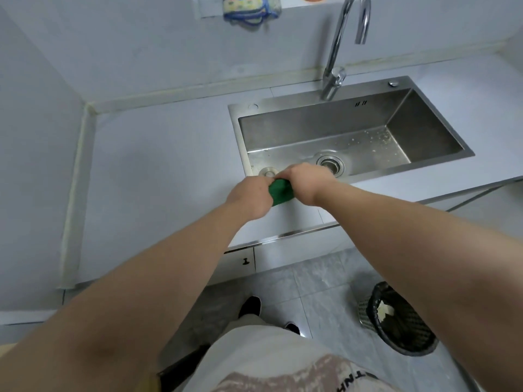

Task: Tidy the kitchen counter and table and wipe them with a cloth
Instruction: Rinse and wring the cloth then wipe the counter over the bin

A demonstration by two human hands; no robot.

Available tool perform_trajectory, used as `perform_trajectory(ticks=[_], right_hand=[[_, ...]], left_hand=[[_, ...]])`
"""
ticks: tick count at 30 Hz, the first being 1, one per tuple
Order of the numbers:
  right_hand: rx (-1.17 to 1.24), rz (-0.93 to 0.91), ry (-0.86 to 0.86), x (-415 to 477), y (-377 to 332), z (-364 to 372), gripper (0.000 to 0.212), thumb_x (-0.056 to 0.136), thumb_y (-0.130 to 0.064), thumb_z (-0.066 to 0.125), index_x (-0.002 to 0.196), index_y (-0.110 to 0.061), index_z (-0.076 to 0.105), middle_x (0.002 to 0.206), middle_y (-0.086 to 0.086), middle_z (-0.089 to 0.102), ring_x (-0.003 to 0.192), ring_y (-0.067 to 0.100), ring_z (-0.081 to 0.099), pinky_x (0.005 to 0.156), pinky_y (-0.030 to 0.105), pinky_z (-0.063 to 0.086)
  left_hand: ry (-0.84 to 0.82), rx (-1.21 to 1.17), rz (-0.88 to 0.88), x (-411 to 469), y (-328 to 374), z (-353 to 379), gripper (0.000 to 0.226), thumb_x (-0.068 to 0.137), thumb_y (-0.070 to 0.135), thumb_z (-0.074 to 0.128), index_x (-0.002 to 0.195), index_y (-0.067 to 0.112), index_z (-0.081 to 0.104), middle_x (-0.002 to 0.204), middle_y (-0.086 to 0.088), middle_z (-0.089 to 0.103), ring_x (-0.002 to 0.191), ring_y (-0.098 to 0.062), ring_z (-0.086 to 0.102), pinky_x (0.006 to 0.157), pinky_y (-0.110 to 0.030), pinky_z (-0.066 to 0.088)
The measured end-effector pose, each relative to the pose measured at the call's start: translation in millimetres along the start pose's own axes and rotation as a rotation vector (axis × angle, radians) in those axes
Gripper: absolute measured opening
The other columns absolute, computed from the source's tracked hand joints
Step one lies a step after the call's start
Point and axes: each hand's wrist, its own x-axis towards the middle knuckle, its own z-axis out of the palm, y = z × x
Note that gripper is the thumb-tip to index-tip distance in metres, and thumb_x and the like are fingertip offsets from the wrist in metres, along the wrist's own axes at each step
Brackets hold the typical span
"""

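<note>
We hold the green cloth (280, 190) bunched between both hands, left hand (250, 198) and right hand (307, 181) closed on its ends, at the near rim of the sink (353, 176). We judge it soft, light, probably damp; grip the ends firmly.

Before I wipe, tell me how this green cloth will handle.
The cloth is bunched small between both hands, so it is probably soft and floppy. It looks light for its size. Held at the sink edge, it may be damp, though no drips show.
</note>
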Motion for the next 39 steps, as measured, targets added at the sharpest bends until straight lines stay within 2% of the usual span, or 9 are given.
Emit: perform_trajectory(ticks=[5,11,14,16,19,21,24,33,39], right_hand=[[0.017,-0.003,0.070,20,-18,-22,0.060,0.084,-0.001,0.047,0.130,-0.037,0.058,0.117,-0.003,0.064,0.104,0.028,0.062,0.072,0.035,0.047],[-0.005,-0.003,0.137,61,-47,-30,0.050,0.083,-0.002,0.049,0.122,-0.032,0.059,0.105,0.001,0.065,0.091,0.029,0.063,0.065,0.035,0.045],[-0.005,-0.005,0.174,82,-61,-26,0.043,0.083,-0.003,0.049,0.118,-0.024,0.061,0.107,0.003,0.062,0.097,0.031,0.062,0.067,0.035,0.042],[-0.035,-0.017,0.151,93,-66,-15,0.038,0.085,-0.005,0.053,0.119,-0.021,0.063,0.114,0.005,0.057,0.108,0.031,0.056,0.074,0.036,0.043],[-0.145,-0.030,-0.029,97,-68,14,0.038,0.087,-0.019,0.065,0.124,-0.025,0.062,0.124,0.004,0.049,0.120,0.028,0.045,0.094,0.038,0.041],[-0.210,-0.033,-0.154,99,-69,35,0.037,0.089,-0.027,0.065,0.126,-0.028,0.061,0.127,0.003,0.049,0.124,0.027,0.044,0.098,0.039,0.039],[-0.194,-0.020,-0.197,100,-66,49,0.033,0.096,-0.026,0.054,0.129,-0.027,0.058,0.129,0.004,0.049,0.124,0.027,0.045,0.097,0.039,0.039],[-0.282,-0.031,-0.288,82,-78,48,0.038,0.097,-0.015,0.046,0.134,-0.020,0.055,0.131,0.004,0.050,0.123,0.026,0.047,0.098,0.040,0.041],[-0.305,-0.082,-0.315,61,-78,51,0.037,0.096,-0.015,0.046,0.131,-0.019,0.057,0.130,0.004,0.051,0.122,0.026,0.048,0.097,0.040,0.042]], left_hand=[[0.101,0.007,0.004,5,-16,-37,0.051,0.083,0.006,0.044,0.117,0.038,0.066,0.101,0.001,0.066,0.089,-0.028,0.062,0.078,-0.040,0.056],[0.182,0.209,0.099,23,-54,-77,0.048,0.079,0.002,0.047,0.111,0.032,0.067,0.100,0.002,0.067,0.090,-0.029,0.063,0.079,-0.039,0.053],[0.218,0.331,0.146,34,-75,-85,0.043,0.079,0.004,0.048,0.109,0.029,0.065,0.096,0.000,0.068,0.089,-0.029,0.062,0.076,-0.035,0.047],[0.186,0.407,0.180,42,-91,-79,0.044,0.079,0.003,0.047,0.110,0.029,0.065,0.096,-0.001,0.066,0.090,-0.028,0.062,0.074,-0.033,0.044],[-0.005,0.438,0.221,48,-112,-47,0.043,0.081,0.005,0.045,0.112,0.027,0.064,0.099,-0.001,0.064,0.094,-0.028,0.061,0.076,-0.035,0.048],[-0.127,0.425,0.255,49,-121,-21,0.042,0.084,0.008,0.045,0.116,0.027,0.063,0.109,0.001,0.063,0.103,-0.026,0.059,0.082,-0.036,0.050],[-0.111,0.425,0.330,53,-127,0,0.043,0.086,0.011,0.046,0.124,0.025,0.060,0.122,0.008,0.059,0.112,-0.022,0.053,0.089,-0.038,0.049],[-0.138,0.506,0.375,44,-122,8,0.041,0.092,0.018,0.045,0.131,0.024,0.052,0.128,0.005,0.052,0.115,-0.022,0.050,0.080,-0.034,0.038],[-0.186,0.506,0.352,21,-113,16,0.043,0.093,0.018,0.044,0.135,0.025,0.051,0.130,0.006,0.052,0.119,-0.022,0.049,0.088,-0.036,0.046]])
